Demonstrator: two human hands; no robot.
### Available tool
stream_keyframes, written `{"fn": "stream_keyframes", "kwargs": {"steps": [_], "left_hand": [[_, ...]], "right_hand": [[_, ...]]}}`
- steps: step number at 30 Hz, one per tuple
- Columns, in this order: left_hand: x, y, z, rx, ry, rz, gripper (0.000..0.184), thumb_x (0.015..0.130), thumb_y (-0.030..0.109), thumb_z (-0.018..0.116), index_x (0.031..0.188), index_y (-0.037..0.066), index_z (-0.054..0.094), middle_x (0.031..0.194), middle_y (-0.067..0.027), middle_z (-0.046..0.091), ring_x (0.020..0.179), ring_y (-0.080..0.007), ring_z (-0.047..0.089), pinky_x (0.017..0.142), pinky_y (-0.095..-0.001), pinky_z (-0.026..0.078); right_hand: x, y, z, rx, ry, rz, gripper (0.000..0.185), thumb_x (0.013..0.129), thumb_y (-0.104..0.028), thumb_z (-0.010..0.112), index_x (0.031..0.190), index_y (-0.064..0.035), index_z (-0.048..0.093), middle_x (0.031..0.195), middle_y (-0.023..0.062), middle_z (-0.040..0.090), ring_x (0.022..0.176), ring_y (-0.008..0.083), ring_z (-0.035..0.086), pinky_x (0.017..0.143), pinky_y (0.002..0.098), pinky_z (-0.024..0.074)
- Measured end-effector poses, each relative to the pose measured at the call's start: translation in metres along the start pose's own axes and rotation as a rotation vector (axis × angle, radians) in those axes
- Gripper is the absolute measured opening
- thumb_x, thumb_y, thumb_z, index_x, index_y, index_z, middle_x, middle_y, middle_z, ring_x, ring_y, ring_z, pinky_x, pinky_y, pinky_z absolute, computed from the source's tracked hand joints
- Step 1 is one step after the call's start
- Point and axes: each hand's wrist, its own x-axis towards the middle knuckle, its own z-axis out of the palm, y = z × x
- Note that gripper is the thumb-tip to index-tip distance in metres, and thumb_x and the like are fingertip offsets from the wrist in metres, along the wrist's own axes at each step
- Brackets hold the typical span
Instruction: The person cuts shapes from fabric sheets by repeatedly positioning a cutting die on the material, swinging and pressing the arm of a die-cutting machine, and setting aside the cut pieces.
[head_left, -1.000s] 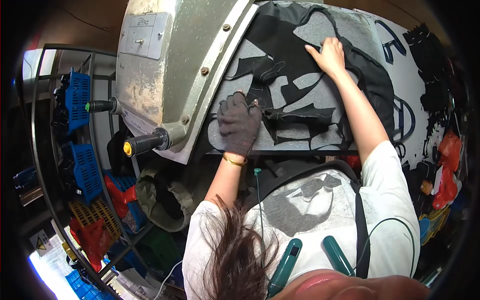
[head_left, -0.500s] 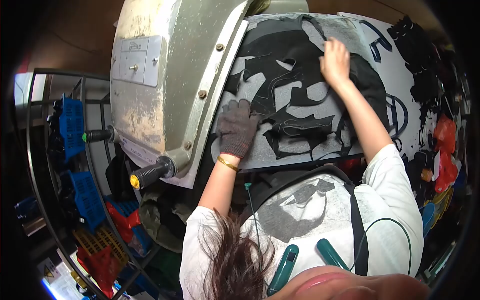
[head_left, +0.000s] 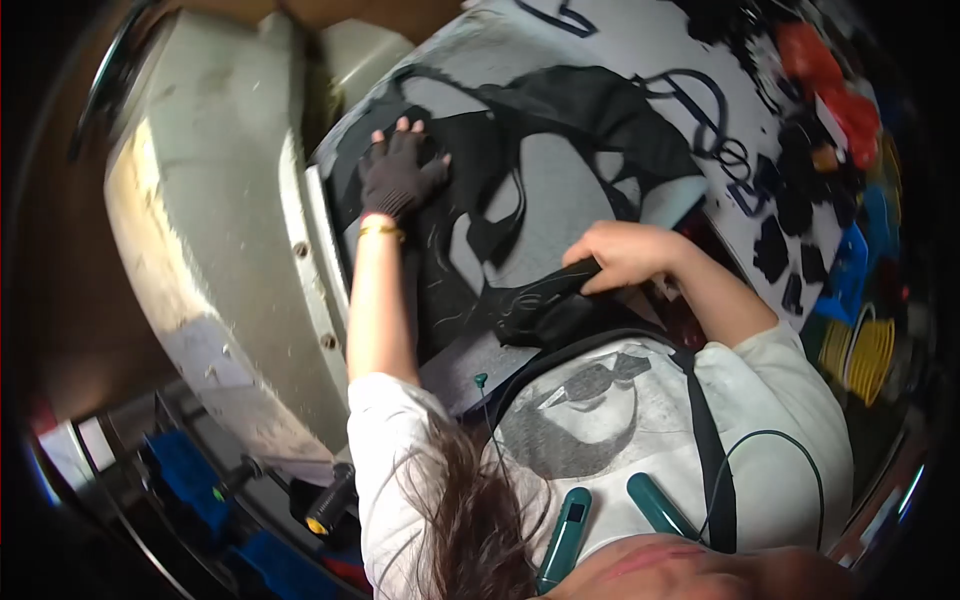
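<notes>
A black fabric sheet with cut-out holes (head_left: 470,150) lies on a grey board (head_left: 560,205), rumpled and hanging toward my body at the near edge. My left hand (head_left: 402,175), in a dark glove with bare fingertips, presses flat on the far left part of the fabric with fingers spread. Bare and close to my torso, my right hand (head_left: 630,255) pinches a bunched strip of the same sheet between thumb and fingers. Part of the fabric near my apron is folded over itself.
A worn beige-grey machine housing (head_left: 220,200) stands close on the left, with a black handle (head_left: 335,505) below. On the right, a white table (head_left: 640,40) holds black scraps (head_left: 775,250) and dark loops (head_left: 700,100). Beyond are a red bag (head_left: 850,125) and a yellow spool (head_left: 860,355).
My right hand has come from the far edge toward my body, pulling fabric with it. My left hand has moved forward over the sheet. The view has turned toward the right.
</notes>
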Motion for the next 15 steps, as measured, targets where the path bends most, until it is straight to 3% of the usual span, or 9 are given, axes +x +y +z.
{"fn": "stream_keyframes", "kwargs": {"steps": [2, 4, 6, 8, 10, 11, 13, 14, 15], "left_hand": [[-0.003, 0.002, -0.01, 0.071, -0.032, 0.02, 0.083, 0.082, 0.062, 0.058, 0.149, 0.023, 0.028, 0.156, -0.0039, 0.024, 0.142, -0.0406, 0.021, 0.113, -0.05, 0.02], [-0.004, 0.001, -0.001, 0.075, 0.027, 0.081, 0.08, 0.084, 0.059, 0.057, 0.149, 0.022, 0.029, 0.155, -0.0059, 0.026, 0.141, -0.0429, 0.021, 0.114, -0.0492, 0.02], [-0.003, -0.007, 0.024, 0.097, 0.055, 0.099, 0.079, 0.084, 0.057, 0.056, 0.149, 0.023, 0.029, 0.157, -0.0047, 0.022, 0.143, -0.0382, 0.017, 0.114, -0.0511, 0.018], [-0.006, -0.01, 0.024, 0.164, 0.048, 0.119, 0.076, 0.086, 0.055, 0.054, 0.149, 0.021, 0.028, 0.156, -0.0079, 0.024, 0.142, -0.0382, 0.02, 0.114, -0.0454, 0.02], [-0.001, -0.021, 0.034, 0.146, 0.135, 0.288, 0.072, 0.086, 0.051, 0.057, 0.144, 0.013, 0.037, 0.149, -0.013, 0.035, 0.137, -0.0384, 0.03, 0.112, -0.0433, 0.027], [-0.003, -0.001, 0.018, 0.155, 0.137, 0.313, 0.072, 0.086, 0.051, 0.057, 0.144, 0.013, 0.037, 0.149, -0.013, 0.035, 0.137, -0.0384, 0.03, 0.112, -0.0433, 0.027], [-0.016, 0.043, -0.022, 0.29, -0.189, 0.148, 0.066, 0.083, 0.046, 0.061, 0.133, 0.006, 0.045, 0.138, -0.0157, 0.046, 0.126, -0.0377, 0.043, 0.107, -0.0443, 0.034], [-0.025, 0.042, -0.013, 0.311, 0.061, 0.358, 0.057, 0.08, 0.041, 0.063, 0.121, 0.004, 0.05, 0.124, -0.0161, 0.053, 0.115, -0.0368, 0.05, 0.099, -0.0466, 0.041], [-0.033, 0.049, 0.0, 0.326, 0.129, 0.384, 0.05, 0.08, 0.038, 0.063, 0.115, 0.004, 0.053, 0.121, -0.0179, 0.054, 0.11, -0.0387, 0.052, 0.094, -0.0471, 0.044]], "right_hand": [[-0.012, 0.029, -0.003, -0.049, 0.081, 0.043, 0.029, 0.071, -0.014, 0.073, 0.098, -0.0034, 0.069, 0.082, 0.0147, 0.069, 0.08, 0.0297, 0.068, 0.072, 0.0388, 0.0511], [-0.026, 0.068, 0.01, -0.132, 0.405, -0.008, 0.035, 0.074, -0.024, 0.074, 0.1, -0.0021, 0.067, 0.089, 0.016, 0.069, 0.086, 0.0326, 0.066, 0.078, 0.0406, 0.0508], [-0.038, 0.083, 0.023, -0.117, 0.534, 0.229, 0.043, 0.079, -0.034, 0.071, 0.107, -0.0028, 0.065, 0.112, 0.018, 0.062, 0.103, 0.0343, 0.06, 0.088, 0.0427, 0.0482], [-0.043, 0.12, 0.036, -0.222, 0.915, 0.248, 0.049, 0.083, -0.042, 0.066, 0.116, -0.006, 0.061, 0.13, 0.0163, 0.049, 0.117, 0.035, 0.05, 0.096, 0.0438, 0.0445], [-0.052, 0.171, 0.041, -0.517, 1.157, 0.46, 0.043, 0.088, -0.035, 0.062, 0.125, -0.0142, 0.057, 0.145, 0.0132, 0.038, 0.13, 0.0362, 0.039, 0.104, 0.0453, 0.0379], [-0.061, 0.198, 0.042, -0.396, 1.212, 0.321, 0.041, 0.088, -0.032, 0.062, 0.125, -0.0152, 0.057, 0.146, 0.0138, 0.037, 0.132, 0.0363, 0.038, 0.105, 0.045, 0.0369], [-0.075, 0.208, 0.039, -0.135, 1.357, 0.165, 0.038, 0.087, -0.025, 0.063, 0.123, -0.0155, 0.058, 0.144, 0.0152, 0.04, 0.131, 0.0366, 0.04, 0.105, 0.0441, 0.0369], [-0.079, 0.2, 0.041, 0.016, 1.451, 0.15, 0.036, 0.086, -0.023, 0.064, 0.121, -0.0149, 0.059, 0.141, 0.0161, 0.043, 0.128, 0.0367, 0.042, 0.104, 0.0435, 0.038], [-0.091, 0.201, 0.042, -0.04, 1.53, 0.193, 0.028, 0.085, -0.018, 0.064, 0.113, -0.0117, 0.063, 0.132, 0.0161, 0.051, 0.12, 0.0365, 0.049, 0.1, 0.042, 0.0415]]}}
